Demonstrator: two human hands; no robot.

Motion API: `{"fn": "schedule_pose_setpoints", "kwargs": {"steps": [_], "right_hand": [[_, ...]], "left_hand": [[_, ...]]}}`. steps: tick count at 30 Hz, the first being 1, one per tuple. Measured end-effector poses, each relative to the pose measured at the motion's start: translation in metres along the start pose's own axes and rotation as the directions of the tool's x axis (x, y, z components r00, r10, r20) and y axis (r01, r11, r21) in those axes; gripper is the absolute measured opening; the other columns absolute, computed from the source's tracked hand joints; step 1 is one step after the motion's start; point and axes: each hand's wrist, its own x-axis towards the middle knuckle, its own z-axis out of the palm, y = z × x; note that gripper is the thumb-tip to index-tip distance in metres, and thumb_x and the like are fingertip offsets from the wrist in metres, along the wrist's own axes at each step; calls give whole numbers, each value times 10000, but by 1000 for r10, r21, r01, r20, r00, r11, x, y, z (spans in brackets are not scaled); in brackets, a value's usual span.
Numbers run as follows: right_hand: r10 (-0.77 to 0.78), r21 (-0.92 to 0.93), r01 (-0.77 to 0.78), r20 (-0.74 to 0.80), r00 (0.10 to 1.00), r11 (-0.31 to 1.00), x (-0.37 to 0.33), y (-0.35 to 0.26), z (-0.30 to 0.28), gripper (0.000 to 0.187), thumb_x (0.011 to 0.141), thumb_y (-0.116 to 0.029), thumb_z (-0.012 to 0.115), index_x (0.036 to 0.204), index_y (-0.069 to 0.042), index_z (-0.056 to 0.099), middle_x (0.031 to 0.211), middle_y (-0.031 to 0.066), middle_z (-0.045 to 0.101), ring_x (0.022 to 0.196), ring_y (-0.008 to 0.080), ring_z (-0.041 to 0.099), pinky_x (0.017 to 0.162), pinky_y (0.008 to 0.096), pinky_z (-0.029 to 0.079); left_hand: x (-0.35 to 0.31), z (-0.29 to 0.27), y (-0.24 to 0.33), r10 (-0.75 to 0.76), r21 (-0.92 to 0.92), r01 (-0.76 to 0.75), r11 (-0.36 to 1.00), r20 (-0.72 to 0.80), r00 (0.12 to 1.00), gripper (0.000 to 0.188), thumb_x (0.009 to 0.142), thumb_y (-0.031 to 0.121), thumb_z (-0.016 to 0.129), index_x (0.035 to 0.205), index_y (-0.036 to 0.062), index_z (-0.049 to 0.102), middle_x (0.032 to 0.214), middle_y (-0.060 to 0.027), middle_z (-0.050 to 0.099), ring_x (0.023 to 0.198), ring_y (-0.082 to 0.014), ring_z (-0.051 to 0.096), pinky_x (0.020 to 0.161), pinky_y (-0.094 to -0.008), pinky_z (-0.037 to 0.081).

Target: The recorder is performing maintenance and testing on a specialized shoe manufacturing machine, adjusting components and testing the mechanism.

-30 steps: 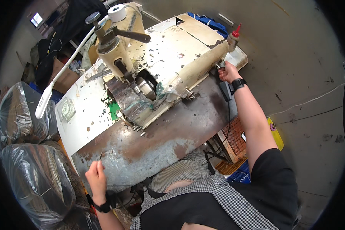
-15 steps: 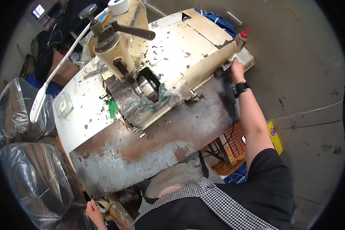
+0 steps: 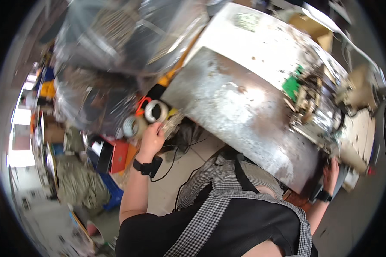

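Note:
My left hand is at the lower rim of a white roll of tape, its fingers curled together. What they hold, if anything, is hidden. A second roll of tape stands just left of it, and orange-red handles, like those of scissors, show behind. Far to the right, my right hand reaches up to the near end of the machine, beside the metal-topped table. Its fingers are blurred and partly merge with the machine's edge.
Large plastic-wrapped bundles crowd the table's left side. A green piece lies against the machine. A red box, a blue bin and an olive bag stand at the left. A black cable hangs near my left wrist.
My view has swung left, so the machine now sits at the right and the tape rolls show plainly. My left hand is now at the tape rolls; my right hand stays near the machine's end.

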Motion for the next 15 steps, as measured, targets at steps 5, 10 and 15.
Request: {"fn": "schedule_pose_setpoints", "kwargs": {"steps": [5, 10, 15], "right_hand": [[-625, -848, 441, 179, 760, 294, -14, -17, 31, 337, 837, -260, 681, 807, -26, 441, 691, 15, 433, 642, 171, 386, 605, 267, 378], [88, 344, -147, 181, 980, 927, 17, 8, -26, 420, 912, -464, 505, 976, -54, 570, 728, 74, 576, 522, 132, 431, 489, 263, 359], [18, 596, -268, 391, 920, 757, 16, 17, -4, 428, 957, -388, 456, 1139, -9, 534, 764, 88, 489, 645, 165, 430, 537, 275, 367]], "left_hand": [[-50, -18, -56, -172, -15, 172, 985, -189, 967, 227, 808, 55, 525, 1013, 17, 614, 892, -206, 646, 865, -355, 629, 765, -391, 496], [-69, -52, -89, -307, -133, 279, 951, -513, 802, 215, 808, 22, 527, 1005, 14, 613, 819, -172, 659, 807, -296, 655, 727, -349, 498], [-76, -62, -132, -460, -217, 429, 877, -639, 616, 205, 808, -14, 524, 1005, 19, 568, 761, -156, 653, 677, -261, 655, 654, -351, 502]]}}
